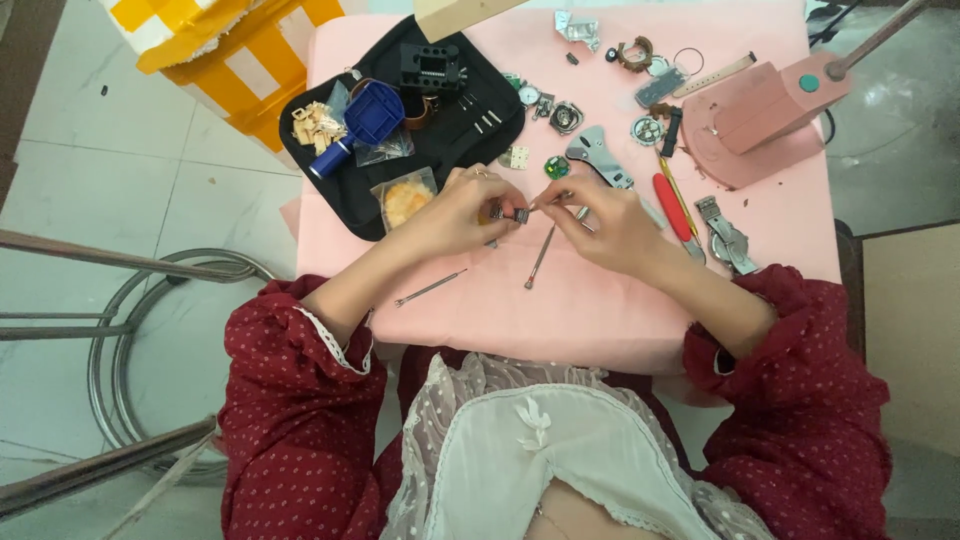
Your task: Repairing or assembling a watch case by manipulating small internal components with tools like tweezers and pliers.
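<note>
Head view, looking down: a small table covered in pink cloth is seen, strewn with watch-repair items

The left hand is closed in a pinch on a small silver metal watch part, held just above the cloth near the table's middle. The right hand is closed around a thin metal tool, whose tip is brought against the held part

Two slim metal screwdrivers are left lying on the cloth just below the hands. A black fabric tool pouch is spread open at upper left, with a blue round case-holder tool set on it. A red-handled tool and a pink desk lamp base are noted to the right

Progress, as judged: fine work on the part appears to be mid-way; loose watch pieces are scattered about, nothing is reassembled yet
</note>
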